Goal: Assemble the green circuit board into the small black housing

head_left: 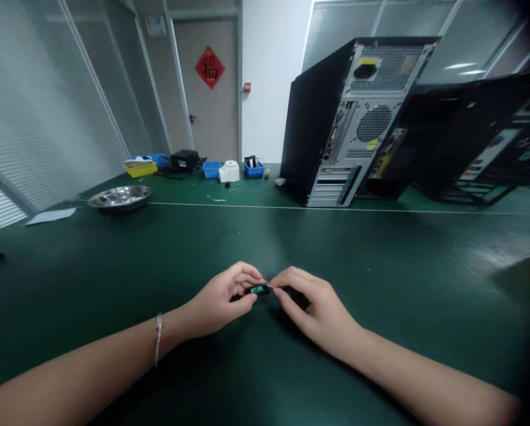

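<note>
A small black part with a green circuit board [258, 289] is pinched between both hands just above the green table mat [265, 236]. My left hand [223, 302] curls around its left end, fingers closed on it; a thin bracelet circles that wrist. My right hand [312, 305] meets it from the right, fingertips pinched at the part's right end. Both forearms rest low over the mat near me.
An open black computer tower [349, 118] stands at the back right, a second case [473, 136] beside it. A metal bowl [120, 197] sits at the left, with a paper sheet [49, 216]. Blue bins [212, 169], a yellow bin [141, 168] and a white object [229, 171] line the far edge.
</note>
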`<state>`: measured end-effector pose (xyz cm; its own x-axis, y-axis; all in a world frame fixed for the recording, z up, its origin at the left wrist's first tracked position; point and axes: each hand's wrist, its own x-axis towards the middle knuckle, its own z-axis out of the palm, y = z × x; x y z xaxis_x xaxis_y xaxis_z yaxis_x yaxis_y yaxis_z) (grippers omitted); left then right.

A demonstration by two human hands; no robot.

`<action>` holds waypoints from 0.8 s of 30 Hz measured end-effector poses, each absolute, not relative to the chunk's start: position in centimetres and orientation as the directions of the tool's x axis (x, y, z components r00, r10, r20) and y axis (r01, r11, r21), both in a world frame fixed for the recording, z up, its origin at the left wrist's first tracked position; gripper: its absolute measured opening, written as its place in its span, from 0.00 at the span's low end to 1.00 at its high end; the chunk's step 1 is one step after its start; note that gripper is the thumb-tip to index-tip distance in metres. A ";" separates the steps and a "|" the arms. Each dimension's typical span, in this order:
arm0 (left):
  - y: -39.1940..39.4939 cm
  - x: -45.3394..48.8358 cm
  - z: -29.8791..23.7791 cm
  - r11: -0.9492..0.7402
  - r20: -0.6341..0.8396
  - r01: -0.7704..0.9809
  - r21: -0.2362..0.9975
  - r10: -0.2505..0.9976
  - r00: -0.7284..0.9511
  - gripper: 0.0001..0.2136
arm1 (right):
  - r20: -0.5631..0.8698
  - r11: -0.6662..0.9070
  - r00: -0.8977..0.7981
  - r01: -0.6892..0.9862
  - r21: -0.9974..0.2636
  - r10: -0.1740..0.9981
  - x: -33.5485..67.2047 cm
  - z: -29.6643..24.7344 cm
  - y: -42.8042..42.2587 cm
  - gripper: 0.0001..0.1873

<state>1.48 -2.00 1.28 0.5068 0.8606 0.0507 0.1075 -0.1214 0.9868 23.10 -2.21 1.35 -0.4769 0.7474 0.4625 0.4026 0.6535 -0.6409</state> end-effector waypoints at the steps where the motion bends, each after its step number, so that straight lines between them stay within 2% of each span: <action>1: -2.0 1.4 1.2 -0.109 0.049 0.092 0.990 0.864 0.501 0.09 | 0.462 0.652 -0.473 0.407 -0.640 0.750 23.1 1.4 -2.2 0.08; 11: -1.4 1.4 1.3 -0.080 0.068 0.005 0.997 0.873 0.483 0.08 | 0.440 0.670 -0.540 0.361 -0.649 0.717 23.2 1.4 -2.4 0.08; 24: -1.3 1.2 1.1 -0.073 0.055 0.020 0.997 0.885 0.463 0.06 | 0.423 0.625 -0.476 0.438 -0.646 0.771 23.3 1.3 -2.3 0.07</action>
<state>1.16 -1.26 1.12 0.4627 0.8848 0.0551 0.0203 -0.0728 0.9971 23.31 -2.30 1.32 -0.4765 0.7706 0.4233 0.4378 0.6255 -0.6459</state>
